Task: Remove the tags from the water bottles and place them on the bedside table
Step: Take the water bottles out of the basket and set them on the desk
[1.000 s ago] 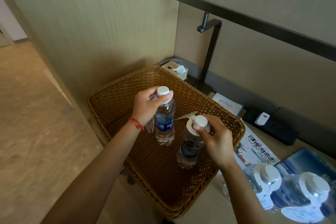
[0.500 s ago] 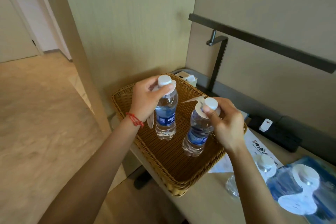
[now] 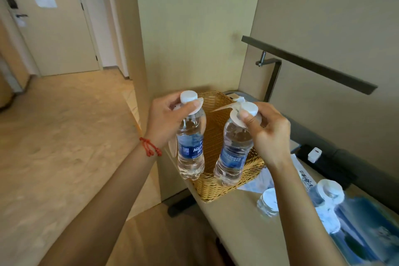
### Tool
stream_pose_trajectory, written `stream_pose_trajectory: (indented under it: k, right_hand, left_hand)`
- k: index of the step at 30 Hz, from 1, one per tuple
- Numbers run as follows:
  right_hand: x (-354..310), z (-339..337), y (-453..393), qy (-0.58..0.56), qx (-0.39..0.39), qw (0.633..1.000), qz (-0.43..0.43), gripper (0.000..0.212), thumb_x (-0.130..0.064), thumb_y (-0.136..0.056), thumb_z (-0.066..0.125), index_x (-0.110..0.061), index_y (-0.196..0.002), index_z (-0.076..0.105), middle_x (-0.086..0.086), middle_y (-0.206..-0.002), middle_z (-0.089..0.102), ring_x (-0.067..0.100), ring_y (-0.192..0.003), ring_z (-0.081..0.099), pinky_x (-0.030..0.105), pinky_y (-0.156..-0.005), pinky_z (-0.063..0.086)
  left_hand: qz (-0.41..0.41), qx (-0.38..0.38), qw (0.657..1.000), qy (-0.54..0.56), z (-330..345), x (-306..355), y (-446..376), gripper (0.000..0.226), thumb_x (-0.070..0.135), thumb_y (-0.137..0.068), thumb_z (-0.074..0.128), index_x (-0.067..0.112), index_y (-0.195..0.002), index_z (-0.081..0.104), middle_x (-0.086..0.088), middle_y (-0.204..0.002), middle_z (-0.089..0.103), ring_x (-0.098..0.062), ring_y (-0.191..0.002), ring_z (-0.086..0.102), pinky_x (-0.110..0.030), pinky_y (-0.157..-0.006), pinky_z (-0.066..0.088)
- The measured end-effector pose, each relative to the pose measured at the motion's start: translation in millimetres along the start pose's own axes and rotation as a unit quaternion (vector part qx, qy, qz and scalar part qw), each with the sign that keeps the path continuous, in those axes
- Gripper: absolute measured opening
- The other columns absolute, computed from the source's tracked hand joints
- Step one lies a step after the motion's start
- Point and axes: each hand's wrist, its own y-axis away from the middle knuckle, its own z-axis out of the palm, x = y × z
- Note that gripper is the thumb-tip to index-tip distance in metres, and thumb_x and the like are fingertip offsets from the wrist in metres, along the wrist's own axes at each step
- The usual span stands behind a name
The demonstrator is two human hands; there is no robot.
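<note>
Above the basket (image 3: 218,188), head view: both hands are up in the air with a bottle each. Left hand (image 3: 166,121) has its fingers curled round the neck of the left bottle (image 3: 191,147), thumb pressed on the paper tag (image 3: 197,108) right under the cap. Right hand (image 3: 269,134) pinches the neck of the right bottle (image 3: 234,151) the same way, thumb on its tag (image 3: 236,117), which flares out toward 10 o'clock. So both tags are on the necks, nothing pulled off yet. Two more tagged bottles (image 3: 323,196) stand on the worktop (image 3: 248,233) at about 4 o'clock from the right hand, next to a small capped one.

What I'd worry about: each bottle hangs from a neck grip only, and there's no free hand to peel with. Try tugging a tag one-handed and the grip probably loosens, then the bottle drops, the left one likely past the basket edge toward the floor. Tags look like thin paper too, so a sideways yank could tear them instead of sliding over the cap. Setting one down near 4 o'clock could also knock over the standing ones.
</note>
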Motion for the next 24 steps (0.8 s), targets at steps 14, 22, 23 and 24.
stream_pose_trajectory:
  k: [14, 22, 23, 24]
  right_hand:
    - [-15, -37, 117, -0.013, -0.009, 0.999, 0.042, 0.011, -0.031, -0.079, 0.062, -0.031, -0.090, 0.064, -0.011, -0.092, 0.064, 0.007, -0.093, 0.059, 0.029, -0.080, 0.047]
    - [-13, -61, 175, 0.029, 0.048, 0.995, 0.079, 0.017, -0.022, -0.082, 0.064, -0.038, -0.086, 0.060, -0.023, -0.086, 0.058, -0.005, -0.084, 0.054, 0.016, -0.073, 0.041]
    - [-12, -65, 181, 0.038, 0.048, 0.995, 0.084, 0.016, -0.020, -0.084, 0.064, -0.035, -0.087, 0.061, -0.021, -0.087, 0.059, -0.004, -0.084, 0.055, 0.014, -0.072, 0.041]
    - [-11, -70, 186, 0.045, 0.049, 0.994, 0.089, 0.015, -0.019, -0.084, 0.064, -0.033, -0.087, 0.061, -0.020, -0.087, 0.059, -0.004, -0.084, 0.055, 0.013, -0.072, 0.041]
  left_hand:
    - [-0.061, -0.006, 0.998, -0.015, -23, 15, 119, 0.036, 0.047, -0.061, 0.073, 0.023, -0.088, 0.073, 0.006, -0.083, 0.072, -0.007, -0.079, 0.062, -0.026, -0.070, 0.049]
    - [-0.090, -0.069, 0.993, -0.016, -12, 15, 167, 0.032, 0.044, -0.064, 0.072, 0.023, -0.088, 0.072, -0.001, -0.088, 0.073, -0.013, -0.085, 0.065, -0.036, -0.077, 0.053]
    - [-0.094, -0.076, 0.993, -0.014, -9, 15, 172, 0.031, 0.042, -0.065, 0.072, 0.022, -0.089, 0.072, -0.002, -0.089, 0.073, -0.016, -0.086, 0.066, -0.036, -0.077, 0.053]
    - [-0.096, -0.083, 0.992, -0.012, -5, 15, 176, 0.031, 0.041, -0.066, 0.072, 0.021, -0.089, 0.072, -0.003, -0.090, 0.073, -0.017, -0.087, 0.066, -0.036, -0.077, 0.053]
